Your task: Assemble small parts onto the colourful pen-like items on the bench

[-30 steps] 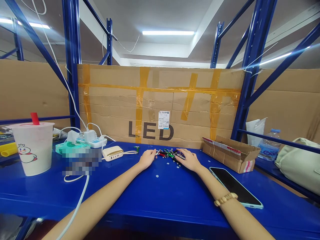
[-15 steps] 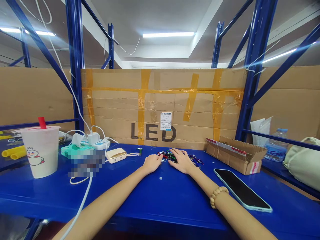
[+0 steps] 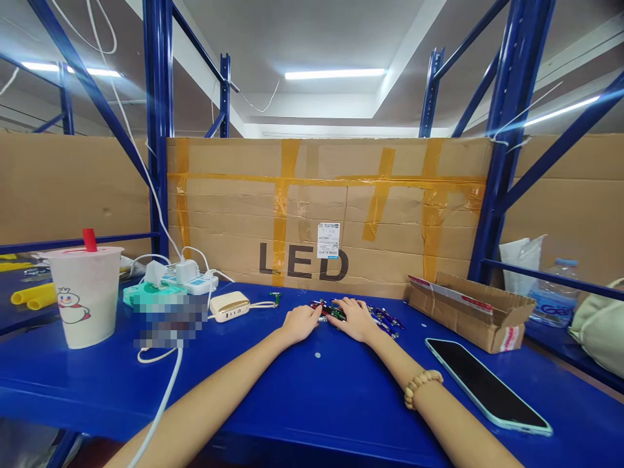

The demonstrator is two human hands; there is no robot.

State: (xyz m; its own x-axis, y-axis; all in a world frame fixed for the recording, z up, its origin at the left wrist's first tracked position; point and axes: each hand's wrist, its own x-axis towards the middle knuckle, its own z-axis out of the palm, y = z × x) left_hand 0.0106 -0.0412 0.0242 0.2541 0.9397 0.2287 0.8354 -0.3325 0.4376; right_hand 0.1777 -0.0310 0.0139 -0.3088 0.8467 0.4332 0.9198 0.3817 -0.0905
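Note:
Small shiny pieces in red and green lie in a loose pile between my hands, too small to name. My left hand rests at the pile's left edge, its fingers stretched forward and touching the red pieces. Palm down, my right hand lies over the pile with its fingers apart. More blue and purple pieces spread out to its right. A single green piece lies apart, to the left of the pile. What is under the right fingers is hidden.
On the blue shelf stand a cup and a cream power bank at the left. A phone and a long open cardboard box are at the right. An LED-marked cardboard panel closes the back.
The head view has shifted slightly, so the scene sits a little further right. My right hand has moved slightly towards my left hand, and more blue pieces show beside it.

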